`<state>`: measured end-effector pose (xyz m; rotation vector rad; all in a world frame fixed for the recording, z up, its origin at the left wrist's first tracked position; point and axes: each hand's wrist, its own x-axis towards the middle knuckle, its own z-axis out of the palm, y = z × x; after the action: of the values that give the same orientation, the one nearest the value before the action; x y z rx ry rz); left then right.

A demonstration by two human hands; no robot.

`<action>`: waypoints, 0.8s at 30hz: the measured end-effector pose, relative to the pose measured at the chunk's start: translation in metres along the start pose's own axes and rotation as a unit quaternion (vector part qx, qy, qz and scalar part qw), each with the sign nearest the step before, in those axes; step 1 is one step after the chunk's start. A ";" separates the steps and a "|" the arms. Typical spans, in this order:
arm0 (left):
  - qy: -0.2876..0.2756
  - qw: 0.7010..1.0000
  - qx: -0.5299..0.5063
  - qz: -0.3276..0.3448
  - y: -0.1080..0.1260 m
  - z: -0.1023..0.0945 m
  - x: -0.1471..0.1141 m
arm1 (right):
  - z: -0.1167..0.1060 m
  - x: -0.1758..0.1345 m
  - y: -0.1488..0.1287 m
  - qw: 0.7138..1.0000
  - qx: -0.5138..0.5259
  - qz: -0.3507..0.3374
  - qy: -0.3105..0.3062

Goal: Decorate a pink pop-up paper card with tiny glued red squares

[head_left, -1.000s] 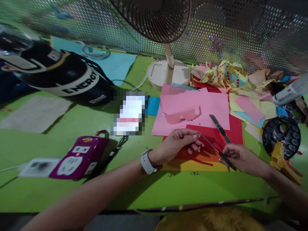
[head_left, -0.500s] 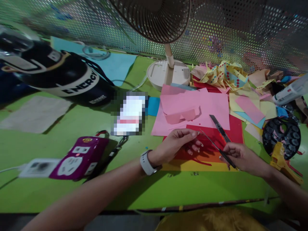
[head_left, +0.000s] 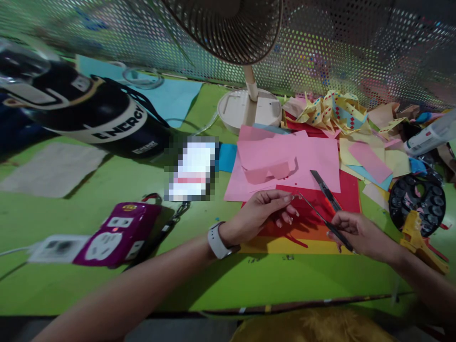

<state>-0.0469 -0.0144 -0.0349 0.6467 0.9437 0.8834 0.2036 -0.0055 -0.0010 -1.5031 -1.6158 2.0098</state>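
My left hand point(head_left: 269, 209), with a pale watch on its wrist, has thumb and index finger pinched over the red paper point(head_left: 320, 190). Whatever lies between those fingertips is too small to name. My right hand point(head_left: 356, 232) grips a slim tool with a dark handle point(head_left: 340, 236) and a thin metal end. Its tip comes close to the left fingertips; whether they touch, I cannot tell. Just beyond my right hand lies a box cutter point(head_left: 324, 187). A curled pink paper cutout point(head_left: 270, 172) rests on pink sheets point(head_left: 317, 154). Under my hands, orange and yellow sheets point(head_left: 281, 246) show.
A fan point(head_left: 245, 109) stands behind the papers. To the left are a phone point(head_left: 192, 166), a purple power strip point(head_left: 119, 232) and a large black bottle point(head_left: 117, 114). Paper scraps point(head_left: 335, 111), a round black tray point(head_left: 416, 199) and a yellow tool point(head_left: 420, 242) lie right.
My right hand and its slim tool have shifted slightly right, and the tool's tip sits a little farther from the left fingertips. My left hand stays almost in place.
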 end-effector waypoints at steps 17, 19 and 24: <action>-0.009 1.000 -0.015 -0.013 -0.003 -0.001 0.000 | 0.001 0.001 0.006 1.000 -0.002 0.002 -0.013; -0.007 1.000 -0.011 -0.016 -0.002 -0.001 0.000 | 0.000 0.001 0.006 1.000 -0.002 0.001 -0.015; -0.006 1.000 -0.006 -0.018 -0.002 -0.001 0.000 | 0.001 0.001 0.007 1.000 -0.002 -0.002 -0.017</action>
<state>-0.0469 -0.0157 -0.0370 0.6228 0.9359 0.8519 0.2056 -0.0080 -0.0073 -1.4743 -1.6362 2.0415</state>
